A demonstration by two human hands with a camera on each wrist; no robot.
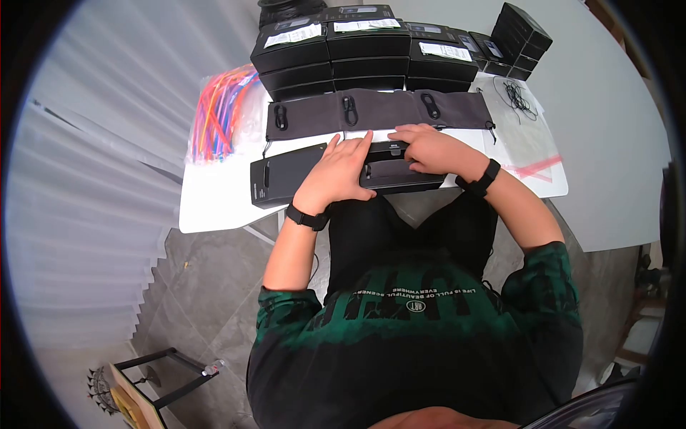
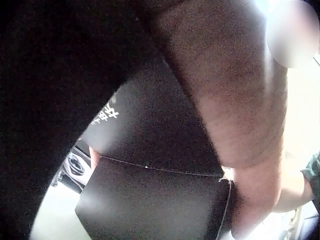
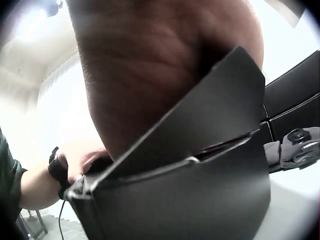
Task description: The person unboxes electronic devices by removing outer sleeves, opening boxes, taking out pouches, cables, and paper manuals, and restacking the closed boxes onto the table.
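In the head view a long black box lies near the table's front edge, its right part uncovered with a dark grey pouch inside. My left hand rests across the box's middle, fingers spread and straight. The right hand reaches over the box's right end, fingers extended onto the far edge and into the opening. In the right wrist view the box has a raised flap below my palm. The left wrist view shows black box faces beside my hand.
Behind the box lie grey pouches with coiled black cables. Stacked black boxes with white labels stand at the back. Colourful strips in plastic lie on the left, a thin wire tangle and pink-edged bags on the right.
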